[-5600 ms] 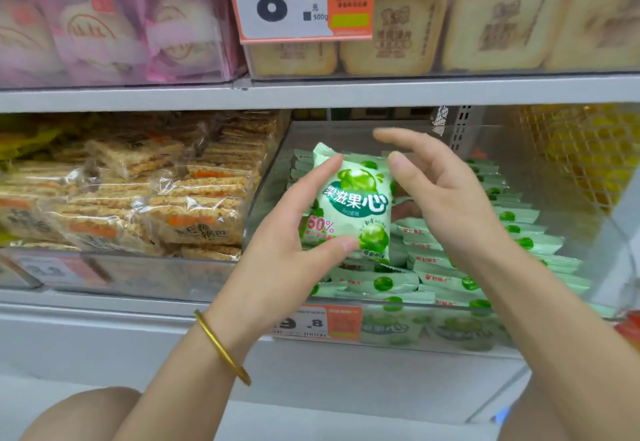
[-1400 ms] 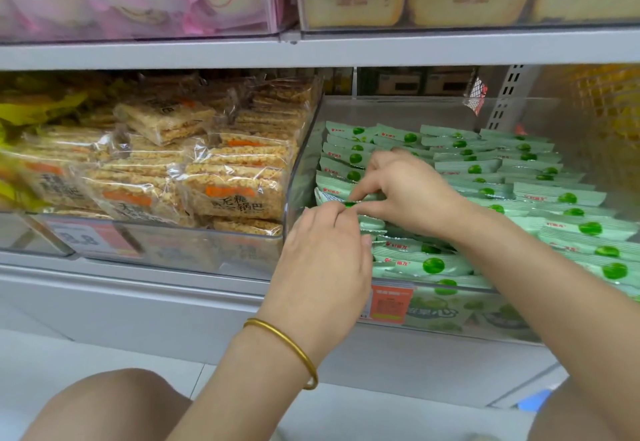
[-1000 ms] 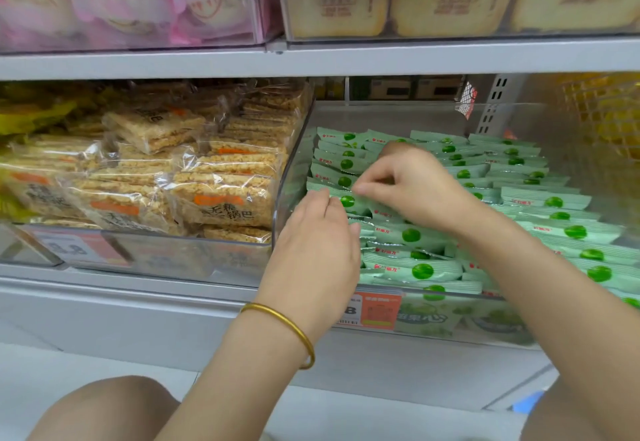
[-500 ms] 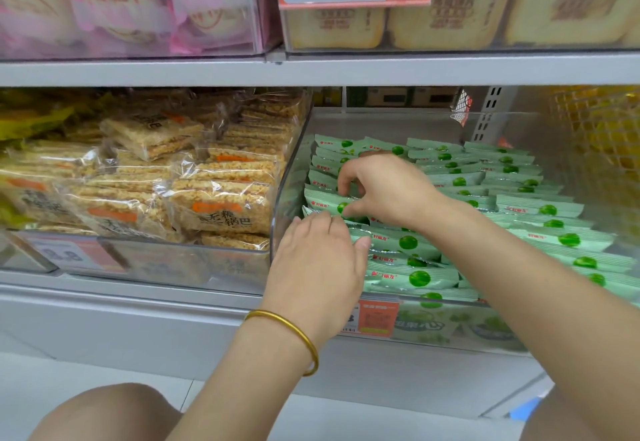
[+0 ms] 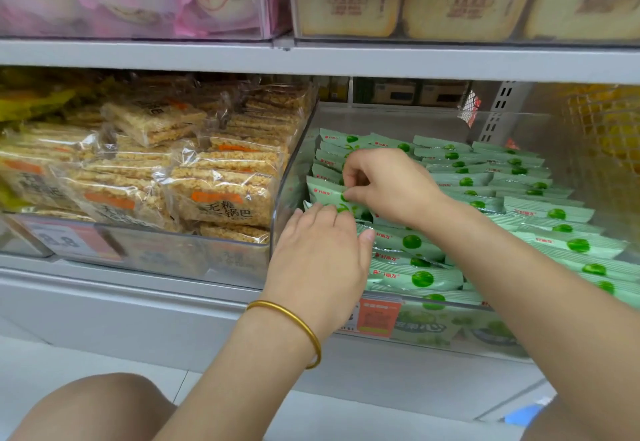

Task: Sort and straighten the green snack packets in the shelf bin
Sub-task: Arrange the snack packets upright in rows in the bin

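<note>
Most of the pale green foil snack packets point(image 5: 540, 213) in your clear plastic shelf bin point(image 5: 290, 177) already lie in tidy overlapping rows. The left column looks uneven: your right hand point(image 5: 393, 189) pinches one packet point(image 5: 323, 192) there, while your left hand point(image 5: 320, 260) presses flat-fingered on its neighbours.

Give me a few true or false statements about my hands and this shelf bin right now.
1. The left hand and right hand are both at the leftmost row of green packets. True.
2. The gold bangle is on the right wrist. False: the bangle is on the left wrist.
3. The neighbouring bin on the left holds rice crisp packets. True.
4. One green packet is lifted clear above the bin. False: all lie inside the clear bin.
</note>
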A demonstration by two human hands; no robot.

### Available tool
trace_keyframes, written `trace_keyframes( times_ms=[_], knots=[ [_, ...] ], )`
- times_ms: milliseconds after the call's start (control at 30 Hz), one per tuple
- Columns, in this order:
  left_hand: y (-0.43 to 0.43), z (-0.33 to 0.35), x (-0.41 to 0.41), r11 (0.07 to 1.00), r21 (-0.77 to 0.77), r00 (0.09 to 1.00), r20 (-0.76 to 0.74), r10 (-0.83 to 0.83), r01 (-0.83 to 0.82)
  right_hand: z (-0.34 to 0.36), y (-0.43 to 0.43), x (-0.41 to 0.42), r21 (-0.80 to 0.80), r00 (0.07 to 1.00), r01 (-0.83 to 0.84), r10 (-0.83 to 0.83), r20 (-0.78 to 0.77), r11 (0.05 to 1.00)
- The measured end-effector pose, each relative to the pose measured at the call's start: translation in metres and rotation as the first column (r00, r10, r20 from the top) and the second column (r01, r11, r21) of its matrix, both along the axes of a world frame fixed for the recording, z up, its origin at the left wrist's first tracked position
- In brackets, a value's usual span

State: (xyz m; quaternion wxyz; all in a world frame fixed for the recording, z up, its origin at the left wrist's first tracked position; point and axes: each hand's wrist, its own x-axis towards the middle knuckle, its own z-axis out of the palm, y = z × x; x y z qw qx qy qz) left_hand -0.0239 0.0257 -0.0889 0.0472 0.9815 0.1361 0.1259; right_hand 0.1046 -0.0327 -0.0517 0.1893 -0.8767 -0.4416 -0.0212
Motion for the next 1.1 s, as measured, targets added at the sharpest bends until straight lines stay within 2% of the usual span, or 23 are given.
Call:
trace_keyframes(
  times_ms=[200,300,367,433,500,567,700,833,900,1000,1100],
  knots=[
    [-0.001,-0.001,-0.001,1.000,0.008,1.000,0.004,0.001,-0.001,0.002,0.000,-0.002,0.224,0.993,0.075,-0.093,0.070,0.972],
    [-0.001,0.001,-0.003,0.999,0.032,1.000,0.025,-0.007,0.006,0.002,0.001,0.002,0.347,0.984,0.152,-0.176,0.039,0.925],
    [-0.001,0.002,-0.003,1.000,0.024,0.999,0.036,-0.005,0.004,0.002,0.003,0.009,0.352,0.981,0.181,-0.194,0.002,0.918],
    [-0.002,0.003,-0.003,1.000,0.016,0.999,0.035,-0.003,0.002,0.000,0.004,0.014,0.290,0.981,0.188,-0.193,-0.012,0.939],
    [-0.003,0.003,-0.003,1.000,0.020,1.000,0.023,0.001,-0.001,-0.001,0.002,0.016,0.327,0.979,0.203,-0.191,-0.068,0.923],
    [-0.002,0.004,-0.003,1.000,0.014,1.000,0.019,0.002,-0.003,-0.001,-0.004,0.014,0.450,0.969,0.237,-0.174,-0.177,0.861],
    [-0.002,0.006,-0.002,1.000,-0.017,1.000,-0.002,0.006,-0.006,0.005,-0.022,0.003,0.651,0.912,0.360,-0.104,-0.397,0.669],
    [-0.002,0.010,-0.004,1.000,-0.030,0.999,-0.052,0.007,-0.008,0.007,-0.042,-0.007,0.719,0.818,0.501,0.006,-0.575,0.482],
    [-0.002,0.011,-0.004,0.996,-0.091,0.998,-0.053,0.016,-0.021,0.007,-0.049,-0.008,0.711,0.773,0.553,0.050,-0.632,0.435],
    [-0.002,0.015,-0.004,0.973,-0.233,0.998,0.066,0.019,-0.004,0.011,-0.060,-0.007,0.685,0.739,0.583,0.065,-0.670,0.437],
    [-0.001,0.025,-0.008,0.923,-0.380,0.966,0.254,0.051,0.051,0.013,-0.071,-0.006,0.658,0.740,0.566,0.047,-0.671,0.496]
  ],
)
